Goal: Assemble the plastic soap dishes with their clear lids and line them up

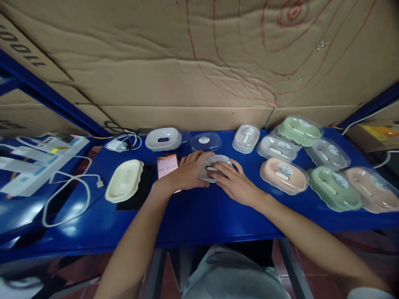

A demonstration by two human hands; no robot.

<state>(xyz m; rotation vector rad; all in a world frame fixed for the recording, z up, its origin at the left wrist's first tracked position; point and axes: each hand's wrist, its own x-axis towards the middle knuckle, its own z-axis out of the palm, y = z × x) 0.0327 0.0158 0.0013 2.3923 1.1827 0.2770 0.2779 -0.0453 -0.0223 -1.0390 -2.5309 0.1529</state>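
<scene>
A grey soap dish [218,159] with a pale strip at its dark middle slot sits between my hands on the blue table [199,224]. My left hand [188,171] wraps its left side, fingers along the far edge and thumb at the near edge. From the right, my right hand [238,185] grips the same dish, its fingertips over the slot and strip. Just behind lies a clear lid [212,143] with a round label. Another grey dish [163,140], with an open slot, stands to its left. The fingers hide part of the held dish.
Several lidded dishes, among them a pink one [283,176] and a green one [335,191], stand on the right. A phone [163,174] showing a timer and a cream tray [124,180] lie left. Further left are a power strip [46,166] and white cables. Cardboard [140,83] walls the back.
</scene>
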